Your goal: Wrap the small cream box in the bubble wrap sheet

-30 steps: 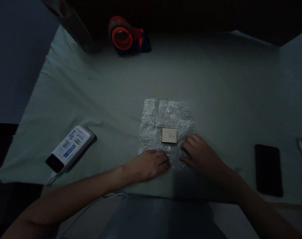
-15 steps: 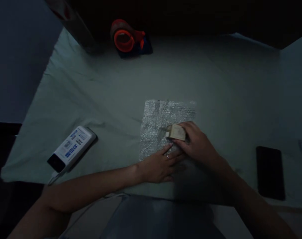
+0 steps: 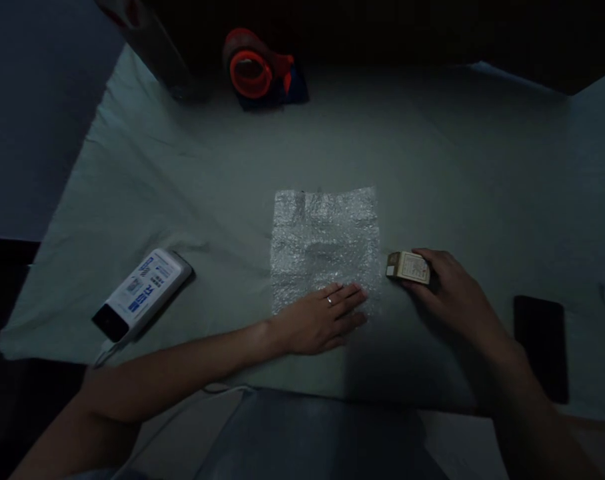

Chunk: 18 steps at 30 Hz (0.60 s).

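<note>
A square sheet of bubble wrap (image 3: 325,230) lies on the pale cloth in the middle of the head view. My left hand (image 3: 322,319) rests flat on its lower edge, fingers stretched out, a ring on one finger. To the right of the sheet, my right hand (image 3: 447,283) grips a small cream and brown cardboard box (image 3: 410,267) between thumb and fingers. The box is apart from the bubble wrap. Its right end is hidden by the fingers.
A red and blue tape dispenser (image 3: 255,73) stands at the back. On the left lies a white power bank (image 3: 142,293) with a cable, and on the right a black phone (image 3: 541,350). A cylindrical roll (image 3: 162,60) stands at the back left.
My right hand has carried the small box from above the bubble wrap to the sheet's right. The left hand now lies flatter on the wrap, its fingers clear of my right hand.
</note>
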Available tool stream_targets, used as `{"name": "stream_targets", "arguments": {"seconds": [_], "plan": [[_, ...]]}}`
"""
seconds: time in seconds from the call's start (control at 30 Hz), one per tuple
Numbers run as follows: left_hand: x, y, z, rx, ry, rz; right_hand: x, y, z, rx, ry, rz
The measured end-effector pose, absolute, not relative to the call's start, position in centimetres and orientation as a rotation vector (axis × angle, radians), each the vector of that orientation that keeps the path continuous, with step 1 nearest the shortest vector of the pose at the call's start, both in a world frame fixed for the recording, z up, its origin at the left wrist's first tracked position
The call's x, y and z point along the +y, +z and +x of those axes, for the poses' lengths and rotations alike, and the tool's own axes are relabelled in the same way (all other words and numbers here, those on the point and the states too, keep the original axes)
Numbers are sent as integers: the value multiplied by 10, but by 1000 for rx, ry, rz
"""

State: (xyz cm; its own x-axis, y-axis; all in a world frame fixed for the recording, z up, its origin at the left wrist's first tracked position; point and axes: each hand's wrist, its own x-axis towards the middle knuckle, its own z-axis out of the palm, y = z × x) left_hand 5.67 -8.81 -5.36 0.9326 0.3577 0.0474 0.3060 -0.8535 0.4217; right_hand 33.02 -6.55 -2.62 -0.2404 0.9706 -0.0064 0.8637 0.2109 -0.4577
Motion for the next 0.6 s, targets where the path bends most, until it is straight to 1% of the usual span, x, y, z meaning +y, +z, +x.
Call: {"name": "stream_targets", "arguments": {"seconds": [0.13,0.23,0.37,0.5,0.6], "plan": [[-88,-53,60,453,193,2659,-59,-3,306,-2026,426,-1666],[-88,-51,65,443,203,2668,-51,5,276,-2174,530,-1467],[-88,-50,72,382,197,2695,-41,-9,244,-2369,707,-1398],[-89,-53,74,388,211,2706,-36,-27,237,-2436,720,-1405],[-90,-57,75,421,243,2718,-35,-31,240,-2439,738,-1381]]}}
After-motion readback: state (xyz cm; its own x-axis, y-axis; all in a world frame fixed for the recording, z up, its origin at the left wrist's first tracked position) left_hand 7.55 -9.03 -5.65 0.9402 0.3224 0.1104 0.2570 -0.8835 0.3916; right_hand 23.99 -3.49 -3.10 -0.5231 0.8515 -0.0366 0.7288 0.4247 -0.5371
